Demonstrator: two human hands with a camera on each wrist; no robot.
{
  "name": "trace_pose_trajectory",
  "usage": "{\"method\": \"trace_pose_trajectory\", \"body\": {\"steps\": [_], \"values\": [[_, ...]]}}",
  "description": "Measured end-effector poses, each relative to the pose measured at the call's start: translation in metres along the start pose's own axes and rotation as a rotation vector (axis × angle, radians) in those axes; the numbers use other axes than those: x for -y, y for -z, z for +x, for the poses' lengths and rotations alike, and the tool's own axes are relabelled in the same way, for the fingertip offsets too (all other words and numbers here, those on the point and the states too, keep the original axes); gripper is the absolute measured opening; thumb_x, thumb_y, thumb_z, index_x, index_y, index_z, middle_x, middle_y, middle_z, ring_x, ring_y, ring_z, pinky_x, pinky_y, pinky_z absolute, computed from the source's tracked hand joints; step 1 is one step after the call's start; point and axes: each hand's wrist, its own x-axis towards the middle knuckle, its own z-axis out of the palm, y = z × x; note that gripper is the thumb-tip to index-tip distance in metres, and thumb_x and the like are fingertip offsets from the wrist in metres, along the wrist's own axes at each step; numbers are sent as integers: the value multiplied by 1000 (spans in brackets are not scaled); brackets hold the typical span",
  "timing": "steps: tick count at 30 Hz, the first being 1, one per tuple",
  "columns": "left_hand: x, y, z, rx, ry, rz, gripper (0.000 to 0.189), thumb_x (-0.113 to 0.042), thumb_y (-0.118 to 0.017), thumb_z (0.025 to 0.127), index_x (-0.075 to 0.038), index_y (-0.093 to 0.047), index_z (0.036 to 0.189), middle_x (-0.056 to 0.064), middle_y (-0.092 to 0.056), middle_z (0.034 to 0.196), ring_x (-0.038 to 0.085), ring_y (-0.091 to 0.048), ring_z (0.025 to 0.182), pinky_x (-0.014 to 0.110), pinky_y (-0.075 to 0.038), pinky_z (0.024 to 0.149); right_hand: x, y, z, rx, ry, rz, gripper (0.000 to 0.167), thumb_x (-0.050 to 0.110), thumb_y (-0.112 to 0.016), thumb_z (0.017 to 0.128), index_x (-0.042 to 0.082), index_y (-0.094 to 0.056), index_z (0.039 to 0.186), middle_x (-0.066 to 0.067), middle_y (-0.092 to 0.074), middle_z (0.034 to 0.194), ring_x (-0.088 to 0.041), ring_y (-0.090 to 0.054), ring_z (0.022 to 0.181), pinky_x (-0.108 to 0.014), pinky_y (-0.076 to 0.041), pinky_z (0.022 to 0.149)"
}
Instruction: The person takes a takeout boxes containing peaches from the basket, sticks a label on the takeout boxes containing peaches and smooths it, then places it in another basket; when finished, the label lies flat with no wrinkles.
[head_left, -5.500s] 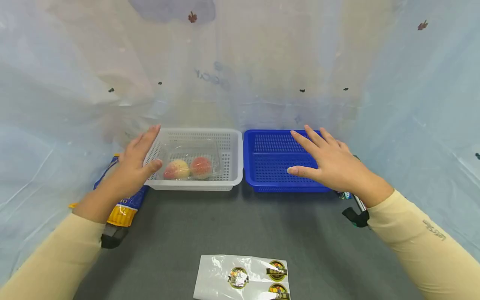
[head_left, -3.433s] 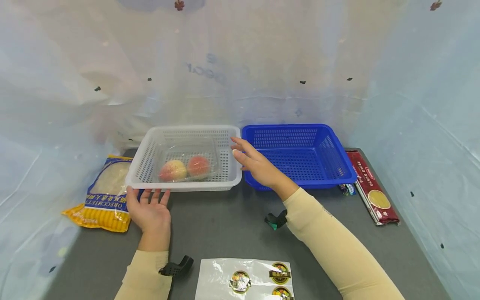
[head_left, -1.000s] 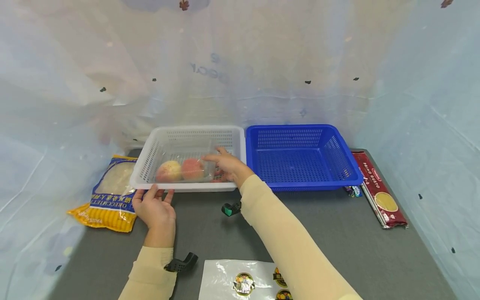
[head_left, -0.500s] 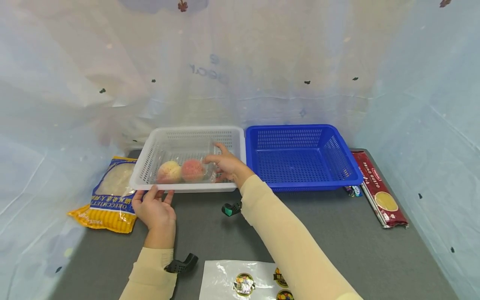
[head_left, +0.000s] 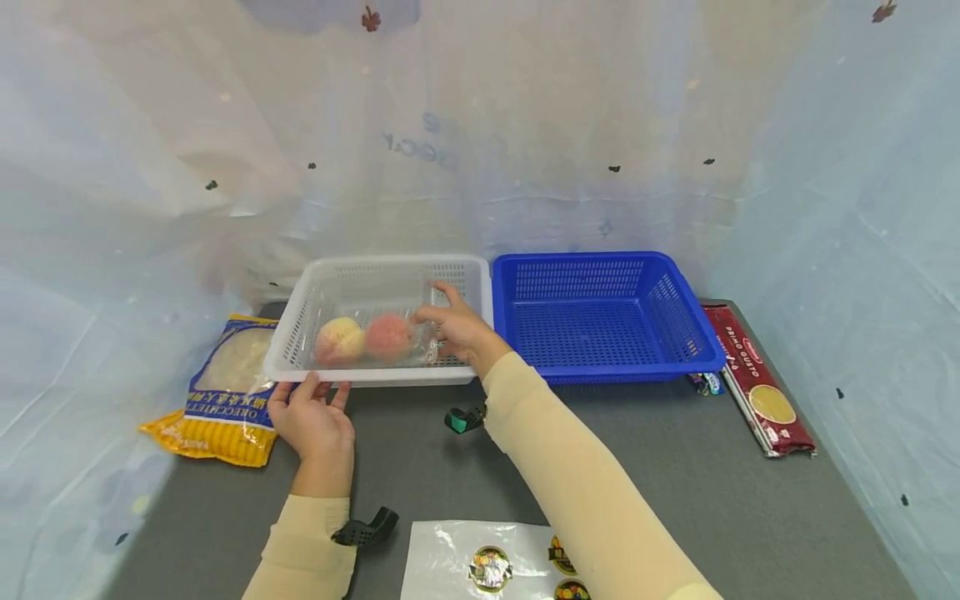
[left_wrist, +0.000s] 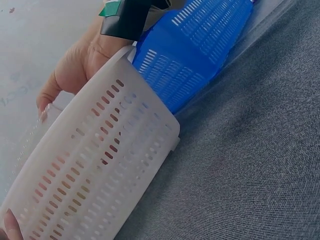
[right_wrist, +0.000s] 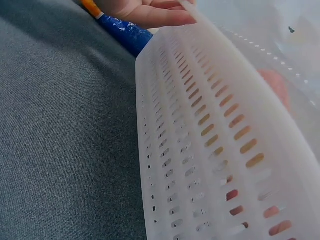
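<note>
Box (head_left: 373, 305) is clasped by right grip (head_left: 459, 327), basket (head_left: 382, 377) by left (head_left: 317, 423), on grey plastic-walled table (head_left: 420, 467).

The head view is brightly and evenly lit by diffuse light, and only soft shadows are cast on the counter (head_left: 420, 467), one of them beside the right sleeve (head_left: 570, 458). Glare is thrown back at 6 o'clock by the white sheet (head_left: 442, 567); faint glints are caught by the clear box (head_left: 432, 346). Both wrist views are rendered dimmer and cooler. In the right one, shadow is spread at 10 o'clock, and the basket (right_wrist: 295, 165) is softly blurred toward 4 o'clock.
</note>
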Motion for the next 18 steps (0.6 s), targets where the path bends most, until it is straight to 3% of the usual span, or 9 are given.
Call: {"method": "trace_pose_trajectory", "body": {"steps": [4, 10, 13, 18], "values": [[1, -1, 0, 3, 6, 3, 38, -2, -64, 108, -12, -45, 140, 17, -52, 145, 24, -59, 90, 44, -65, 82, 1, 2, -1, 8, 32, 70, 95, 11, -77, 91, 40, -30, 169, -19, -42, 156, -32, -65, 102, -36, -55, 56], [1, 1, 0, 0, 7, 12, 39, -3, -64, 108, -13, -44, 141, 18, -52, 148, 24, -60, 92, 46, -64, 87, 3, 2, -5, 7, 54, 153, 92, 9, -73, 92, 39, -30, 168, -20, -49, 147, -28, -64, 88, -33, -50, 52], [0, 2, 0, 1, 7, 11, 39, -3, -64, 108, -12, -44, 141, 18, -52, 148, 24, -60, 93, 47, -64, 88, 7, 1, -9, 19, 54, 186, 93, 8, -71, 93, 38, -27, 168, -22, -47, 147, -28, -61, 88, -37, -52, 58], [0, 1, 0, 4, 6, 6, 39, -2, -63, 109, -12, -43, 140, 19, -51, 147, 24, -59, 91, 47, -64, 88, 19, 2, -21, 29, 66, 215, 94, 6, -69, 92, 37, -25, 170, -22, -38, 151, -33, -59, 102, -44, -53, 70]]}}
